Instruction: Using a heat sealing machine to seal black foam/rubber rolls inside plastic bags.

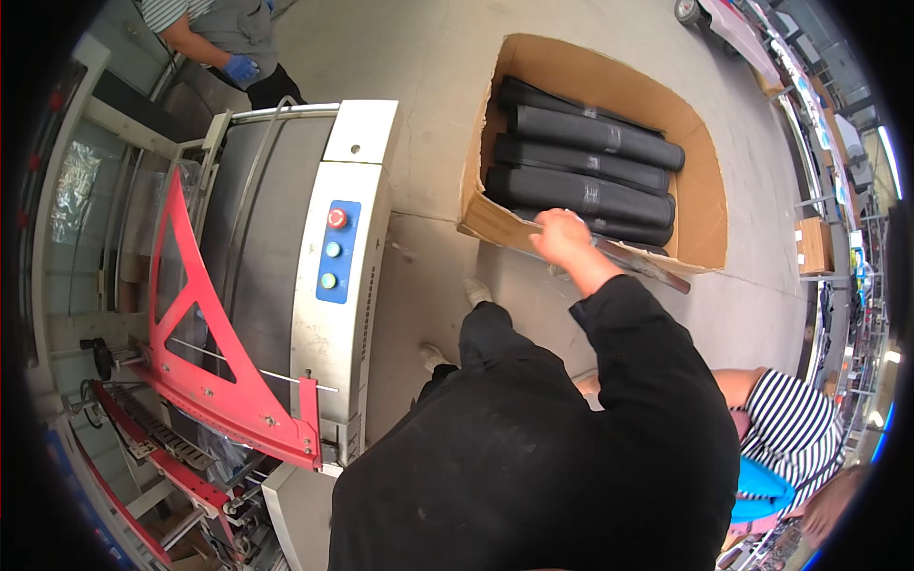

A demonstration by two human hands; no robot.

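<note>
My right hand [564, 236] is at the near rim of a large open cardboard box [705, 190], its fingers curled over the edge. Inside the box lie several black rolls [595, 143] side by side, each bound with a band of clear tape. The nearest rolls are just beyond my fingers, and I see no roll in the hand. A metal bar [643, 265] runs along the box's near side, partly behind my wrist. My left hand is out of view.
On the left stands a conveyor machine with a dark belt [252, 209], a red triangular frame [205, 305] and a button panel [331, 252]. A person with a blue glove [240, 68] is behind it. Another person in a striped sleeve [795, 409] is close at right, near shelving.
</note>
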